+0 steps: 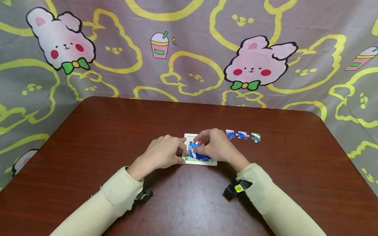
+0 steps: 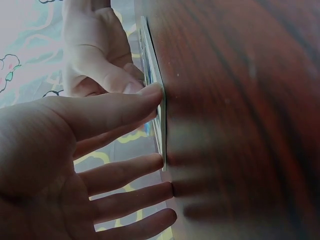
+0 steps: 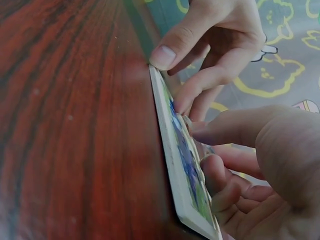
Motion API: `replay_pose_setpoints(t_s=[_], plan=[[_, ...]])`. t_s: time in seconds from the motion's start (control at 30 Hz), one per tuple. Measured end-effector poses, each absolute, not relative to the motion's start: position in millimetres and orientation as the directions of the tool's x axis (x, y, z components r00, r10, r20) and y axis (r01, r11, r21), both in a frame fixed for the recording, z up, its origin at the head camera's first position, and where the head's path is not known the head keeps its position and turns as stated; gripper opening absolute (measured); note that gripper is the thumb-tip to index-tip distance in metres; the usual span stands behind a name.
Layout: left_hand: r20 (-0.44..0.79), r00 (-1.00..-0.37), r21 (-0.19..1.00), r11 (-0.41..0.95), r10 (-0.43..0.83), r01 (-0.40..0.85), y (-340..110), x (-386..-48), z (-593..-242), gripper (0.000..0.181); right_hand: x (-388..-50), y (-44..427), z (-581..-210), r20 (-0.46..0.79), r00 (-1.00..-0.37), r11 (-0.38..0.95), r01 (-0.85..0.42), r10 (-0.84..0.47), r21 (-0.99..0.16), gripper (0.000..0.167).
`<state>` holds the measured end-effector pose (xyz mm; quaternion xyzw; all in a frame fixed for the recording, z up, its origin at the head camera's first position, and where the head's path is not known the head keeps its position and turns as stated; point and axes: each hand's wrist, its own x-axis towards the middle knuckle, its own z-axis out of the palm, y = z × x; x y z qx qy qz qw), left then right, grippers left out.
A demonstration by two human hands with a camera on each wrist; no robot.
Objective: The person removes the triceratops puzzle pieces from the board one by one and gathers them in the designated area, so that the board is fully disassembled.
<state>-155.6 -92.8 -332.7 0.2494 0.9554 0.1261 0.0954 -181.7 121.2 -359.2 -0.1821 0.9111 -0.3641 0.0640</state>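
A small jigsaw puzzle in a pale tray (image 1: 203,163) lies on the table, with blue and green pieces set in it. My left hand (image 1: 165,150) is at the tray's left side. In the right wrist view its thumb (image 3: 162,57) rests on the tray's corner, while its index finger touches the picture. Over the upper part of the tray, my right hand (image 1: 218,144) pinches a puzzle piece (image 3: 187,121) between thumb and index finger. That piece is mostly hidden by the fingers. In the left wrist view, the left hand's fingers are extended along the tray edge.
Three loose puzzle pieces lie in a row behind the right hand: a blue one (image 1: 230,134), another blue one (image 1: 242,135) and a greenish one (image 1: 256,137). The dark wooden table (image 1: 283,170) reaches back to a patterned cloth (image 1: 189,39).
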Motion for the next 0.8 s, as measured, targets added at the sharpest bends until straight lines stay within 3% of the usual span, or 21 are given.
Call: replay_pose_setpoints(t_s=[0.3, 0.8], plan=[[-0.124, -0.858, 0.298, 0.844, 0.498, 0.447, -92.0, -156.2, -333.9, 0.022, -182.0, 141.6, -353.1, 0.062, -0.948, 0.641, -0.257, -0.311, -0.723, 0.029], [-0.109, -0.867, 0.309, 0.846, 0.486, 0.435, -93.2, -153.8, -334.2, 0.020, -172.2, 180.4, -354.9, 0.093, -0.965, 0.689, -0.241, -0.245, -0.684, 0.030]])
